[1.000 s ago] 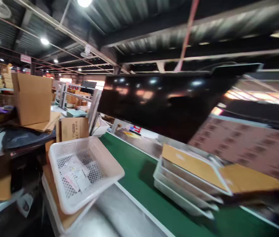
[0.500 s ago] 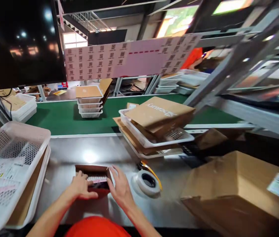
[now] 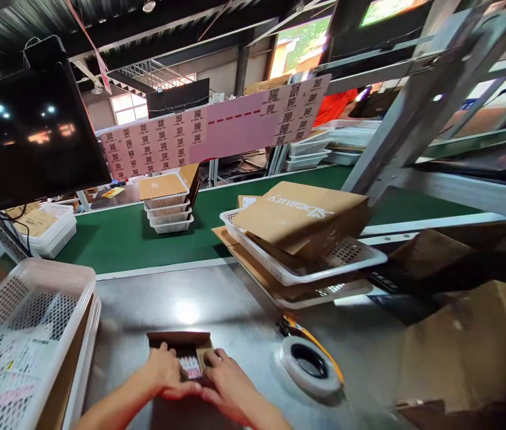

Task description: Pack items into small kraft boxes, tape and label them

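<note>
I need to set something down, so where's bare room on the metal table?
Widest is the bare metal between left baskets and right baskets, from the small box to the green belt; narrower, between right hand and tape roll. The far right is crowded by cartons.

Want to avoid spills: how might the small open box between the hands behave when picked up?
The small open box probably stays fairly stiff, looking like cardboard. Its contents could spill if it tips, since it stands open.

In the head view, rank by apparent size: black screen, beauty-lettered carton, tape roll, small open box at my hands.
1. Black screen
2. Beauty-lettered carton
Unranked: tape roll and small open box; they look close, and the box is partly covered.
</note>
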`<state>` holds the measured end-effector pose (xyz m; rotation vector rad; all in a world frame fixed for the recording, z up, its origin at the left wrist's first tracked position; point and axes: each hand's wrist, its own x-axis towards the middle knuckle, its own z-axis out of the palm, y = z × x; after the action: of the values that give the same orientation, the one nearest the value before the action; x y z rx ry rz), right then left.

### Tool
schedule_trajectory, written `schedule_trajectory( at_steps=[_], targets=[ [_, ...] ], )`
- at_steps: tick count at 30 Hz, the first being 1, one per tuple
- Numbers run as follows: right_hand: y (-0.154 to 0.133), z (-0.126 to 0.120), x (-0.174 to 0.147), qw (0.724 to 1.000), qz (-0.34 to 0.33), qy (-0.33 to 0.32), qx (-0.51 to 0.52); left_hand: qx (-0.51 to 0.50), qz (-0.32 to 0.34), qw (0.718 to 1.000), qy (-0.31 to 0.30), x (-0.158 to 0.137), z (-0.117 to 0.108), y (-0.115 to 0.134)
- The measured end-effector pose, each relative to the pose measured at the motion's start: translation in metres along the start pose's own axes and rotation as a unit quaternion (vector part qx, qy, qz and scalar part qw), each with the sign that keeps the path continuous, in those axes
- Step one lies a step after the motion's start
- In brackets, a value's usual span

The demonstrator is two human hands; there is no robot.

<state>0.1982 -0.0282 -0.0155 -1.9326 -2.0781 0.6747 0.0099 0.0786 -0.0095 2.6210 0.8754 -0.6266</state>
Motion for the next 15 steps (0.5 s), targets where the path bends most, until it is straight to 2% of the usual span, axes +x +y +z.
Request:
schedule_trajectory(
  at_steps=[3,5,7,9,11,12,13,15],
  targets=[
    [0.021,0.016,0.011,0.999,-0.031,0.033,0.014,0.027,0.038,0.982,0.18,0.012,0.023,-0.015],
    [0.035,0.041,0.019,0.994,-0.027,0.092,0.055,0.069,0.093,0.937,0.329,0.026,0.038,-0.026],
    [0.047,0.074,0.025,0.976,0.001,0.193,0.1,0.097,0.1,0.896,0.422,0.037,0.051,-0.033],
    [0.057,0.108,0.027,0.94,0.033,0.32,0.116,0.085,0.045,0.889,0.447,0.039,0.067,-0.032],
    [0.065,0.129,0.027,0.908,0.043,0.408,0.085,0.043,0.001,0.908,0.416,0.032,0.086,-0.026],
    [0.068,0.133,0.025,0.907,0.03,0.416,0.059,0.025,0.005,0.92,0.392,0.026,0.096,-0.023],
    [0.07,0.132,0.024,0.919,0.004,0.393,0.032,0.012,0.023,0.93,0.367,0.02,0.106,-0.02],
    [0.07,0.117,0.023,0.96,-0.061,0.273,-0.002,-0.003,0.069,0.943,0.325,0.008,0.12,-0.019]
  ],
)
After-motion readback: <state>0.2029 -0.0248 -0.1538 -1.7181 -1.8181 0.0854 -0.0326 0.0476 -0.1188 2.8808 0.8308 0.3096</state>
